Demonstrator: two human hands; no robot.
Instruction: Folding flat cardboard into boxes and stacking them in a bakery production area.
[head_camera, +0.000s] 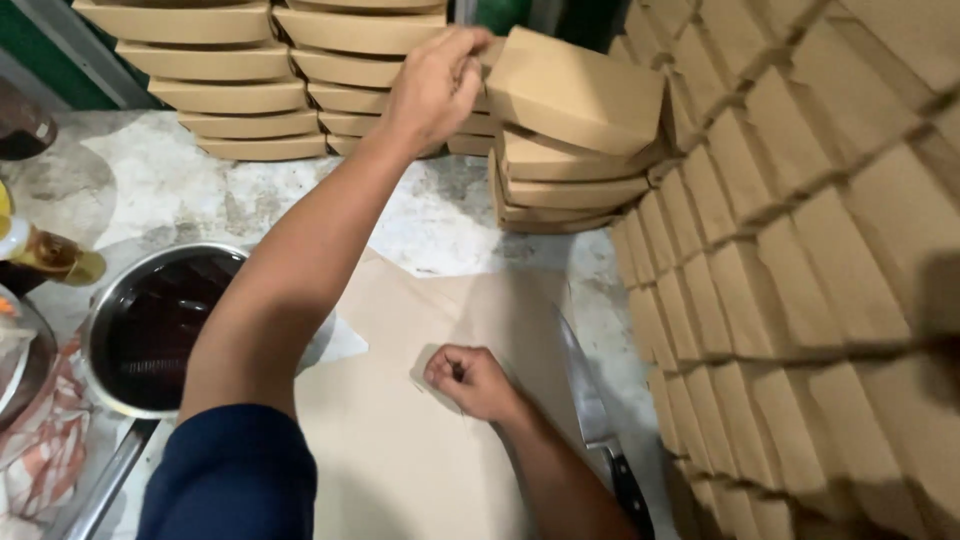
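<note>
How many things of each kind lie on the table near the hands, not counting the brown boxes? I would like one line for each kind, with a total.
Knife: 1
Metal pot with dark liquid: 1
Bottle with amber liquid: 1
Sheet of brown paper: 1, under the right hand
Total: 4

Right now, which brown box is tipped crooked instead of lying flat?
The box on top of the short middle stack, the one the left hand grips by its corner. It tilts; every other box lies flat in its pile.
</note>
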